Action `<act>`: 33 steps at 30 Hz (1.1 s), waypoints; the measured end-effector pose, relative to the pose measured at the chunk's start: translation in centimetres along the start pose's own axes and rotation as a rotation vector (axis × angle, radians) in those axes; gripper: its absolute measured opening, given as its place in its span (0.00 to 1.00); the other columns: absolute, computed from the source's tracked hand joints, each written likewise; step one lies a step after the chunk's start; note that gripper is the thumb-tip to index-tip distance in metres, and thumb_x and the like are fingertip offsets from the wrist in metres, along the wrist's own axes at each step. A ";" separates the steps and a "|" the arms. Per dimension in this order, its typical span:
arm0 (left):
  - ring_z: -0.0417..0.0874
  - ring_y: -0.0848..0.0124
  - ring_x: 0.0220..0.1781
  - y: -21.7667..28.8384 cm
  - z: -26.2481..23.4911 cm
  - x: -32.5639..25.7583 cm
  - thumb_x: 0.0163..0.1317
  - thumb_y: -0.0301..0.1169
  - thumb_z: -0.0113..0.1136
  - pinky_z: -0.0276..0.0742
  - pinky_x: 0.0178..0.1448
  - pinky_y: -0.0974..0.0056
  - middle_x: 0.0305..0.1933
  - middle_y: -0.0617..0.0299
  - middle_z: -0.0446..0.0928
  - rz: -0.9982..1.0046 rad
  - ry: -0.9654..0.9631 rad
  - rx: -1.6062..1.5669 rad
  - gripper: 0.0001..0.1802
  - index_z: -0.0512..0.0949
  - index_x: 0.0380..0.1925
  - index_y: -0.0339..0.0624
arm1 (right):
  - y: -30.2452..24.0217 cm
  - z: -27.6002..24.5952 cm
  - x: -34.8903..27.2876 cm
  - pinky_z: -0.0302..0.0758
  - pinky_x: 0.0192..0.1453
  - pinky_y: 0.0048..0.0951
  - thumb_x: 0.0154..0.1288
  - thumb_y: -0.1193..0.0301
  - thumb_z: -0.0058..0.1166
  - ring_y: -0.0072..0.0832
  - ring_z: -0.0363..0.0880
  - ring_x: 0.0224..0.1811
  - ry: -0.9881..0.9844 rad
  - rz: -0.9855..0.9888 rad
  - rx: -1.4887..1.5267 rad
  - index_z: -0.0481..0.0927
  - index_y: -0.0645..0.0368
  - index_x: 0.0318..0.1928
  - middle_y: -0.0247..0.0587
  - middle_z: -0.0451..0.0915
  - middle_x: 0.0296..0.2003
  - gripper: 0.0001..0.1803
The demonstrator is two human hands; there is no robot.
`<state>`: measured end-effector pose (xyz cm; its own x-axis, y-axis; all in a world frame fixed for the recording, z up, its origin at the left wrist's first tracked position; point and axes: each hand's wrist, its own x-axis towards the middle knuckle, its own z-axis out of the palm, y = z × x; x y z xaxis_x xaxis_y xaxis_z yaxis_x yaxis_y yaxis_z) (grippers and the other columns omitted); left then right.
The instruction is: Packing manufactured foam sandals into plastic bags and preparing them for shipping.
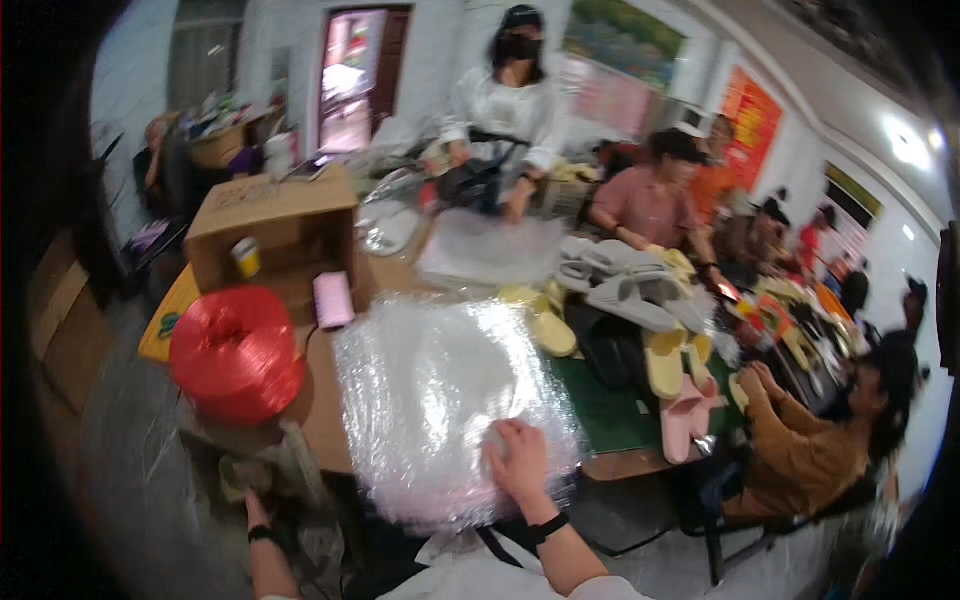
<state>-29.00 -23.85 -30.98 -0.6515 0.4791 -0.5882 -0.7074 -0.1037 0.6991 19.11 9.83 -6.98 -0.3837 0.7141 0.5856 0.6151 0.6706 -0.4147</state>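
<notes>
A thick stack of clear, shiny plastic bags lies on the table in front of me, its near end over the edge. My right hand is on the stack's near right part, fingers bent and closed on the crinkled film of the top bag. Low at the left, my left hand reaches down to a dull olive-grey plastic sack beside the table. The fingers of that hand are blurred and partly hidden. Both wrists wear dark bands.
A big roll of red plastic twine and an open cardboard box stand left of the stack, with a pink roll between. Slippers are heaped at the right. Co-workers stand across; another person sits at the right.
</notes>
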 end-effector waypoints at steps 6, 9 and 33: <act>0.66 0.46 0.71 -3.0 5.1 -0.1 0.70 0.36 0.57 0.62 0.74 0.52 0.75 0.43 0.61 0.858 0.678 0.658 0.32 0.63 0.71 0.36 | -0.4 -0.8 -0.2 0.69 0.60 0.46 0.62 0.58 0.62 0.44 0.73 0.57 0.043 0.025 -0.019 0.80 0.51 0.55 0.42 0.78 0.54 0.22; 0.65 0.49 0.73 1.0 20.7 -15.7 0.69 0.28 0.55 0.59 0.75 0.49 0.73 0.43 0.62 1.125 0.275 0.553 0.25 0.68 0.64 0.34 | 0.9 -1.8 -0.6 0.69 0.61 0.46 0.62 0.58 0.61 0.43 0.72 0.57 0.063 0.085 -0.080 0.80 0.51 0.55 0.40 0.77 0.55 0.22; 0.54 0.42 0.79 -4.2 41.1 -21.6 0.67 0.50 0.57 0.42 0.80 0.40 0.77 0.44 0.60 1.257 -0.770 1.504 0.35 0.71 0.68 0.44 | 2.2 -3.7 -0.6 0.73 0.57 0.41 0.63 0.64 0.64 0.39 0.73 0.58 0.046 0.117 0.349 0.81 0.53 0.54 0.39 0.78 0.54 0.19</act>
<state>-0.65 2.10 -4.51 0.0092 0.9474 0.3200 0.8875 -0.1552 0.4339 23.29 10.15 -5.65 -0.2879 0.7858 0.5474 0.3781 0.6185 -0.6889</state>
